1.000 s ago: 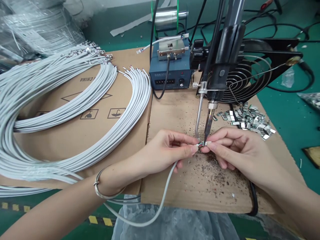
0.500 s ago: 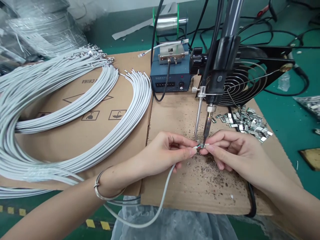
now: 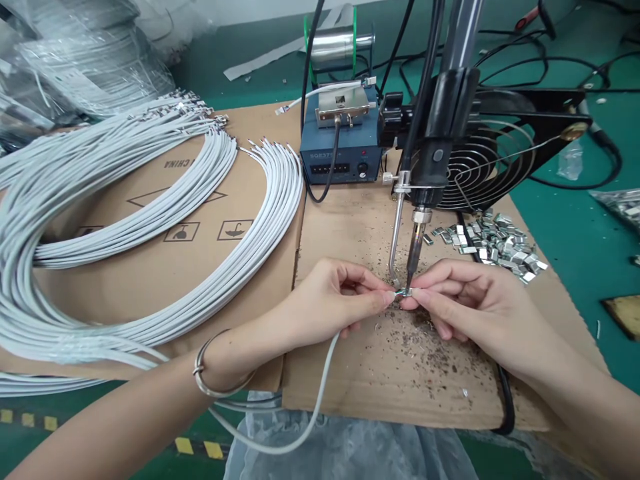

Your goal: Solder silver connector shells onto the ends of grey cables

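Observation:
Between thumb and fingers, my left hand [image 3: 345, 297] pinches the end of a white cable [image 3: 324, 387], whose thin coloured wires stick out past the fingertips. My right hand [image 3: 465, 303] is closed on a small metal USB connector [image 3: 407, 292], mostly covered by the thumb and finger. The wire ends meet the connector right under the tip of a stand-mounted soldering iron [image 3: 415, 247]. Beside the iron, a thin metal solder feed tube [image 3: 397, 233] points down at the same spot. The cable loops down from my left hand below the board edge.
Bundled white cables [image 3: 250, 280] cover the left cardboard. Loose metal connectors [image 3: 493, 243] lie in a pile at right, before a black fan [image 3: 475, 160]. A blue control box [image 3: 340, 150] and a solder spool [image 3: 333, 50] stand behind. Dark specks dot the cardboard [image 3: 345, 227].
My left hand has shifted slightly right, bringing the wires closer to the connector under the iron tip. The cable loop has moved slightly left. My right hand has stayed nearly still.

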A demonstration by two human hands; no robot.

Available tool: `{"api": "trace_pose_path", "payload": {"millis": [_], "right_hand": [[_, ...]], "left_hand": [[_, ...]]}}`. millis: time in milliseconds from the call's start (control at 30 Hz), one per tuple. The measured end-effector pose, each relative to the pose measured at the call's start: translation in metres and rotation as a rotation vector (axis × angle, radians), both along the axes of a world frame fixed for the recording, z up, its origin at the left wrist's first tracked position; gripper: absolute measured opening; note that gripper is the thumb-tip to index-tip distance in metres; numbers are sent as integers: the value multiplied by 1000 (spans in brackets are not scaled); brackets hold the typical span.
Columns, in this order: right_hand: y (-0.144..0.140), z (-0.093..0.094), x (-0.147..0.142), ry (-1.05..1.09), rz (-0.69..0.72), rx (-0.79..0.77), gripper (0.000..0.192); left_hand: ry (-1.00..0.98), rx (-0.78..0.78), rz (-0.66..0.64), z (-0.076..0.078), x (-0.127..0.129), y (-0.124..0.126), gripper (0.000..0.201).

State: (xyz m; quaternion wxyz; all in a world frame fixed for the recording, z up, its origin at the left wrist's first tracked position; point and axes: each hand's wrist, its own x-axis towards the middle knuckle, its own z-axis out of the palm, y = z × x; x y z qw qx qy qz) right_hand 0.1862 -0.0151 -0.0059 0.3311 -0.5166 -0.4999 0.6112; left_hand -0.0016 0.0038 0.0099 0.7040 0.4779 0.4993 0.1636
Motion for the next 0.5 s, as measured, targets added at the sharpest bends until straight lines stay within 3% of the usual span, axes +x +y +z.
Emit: {"api": "trace_pose_path", "payload": {"millis": [500], "right_hand": [[0,3,-1,-9,-9,-11,13]], "left_hand": [[-3,24,20,3,2,0,14]]}}
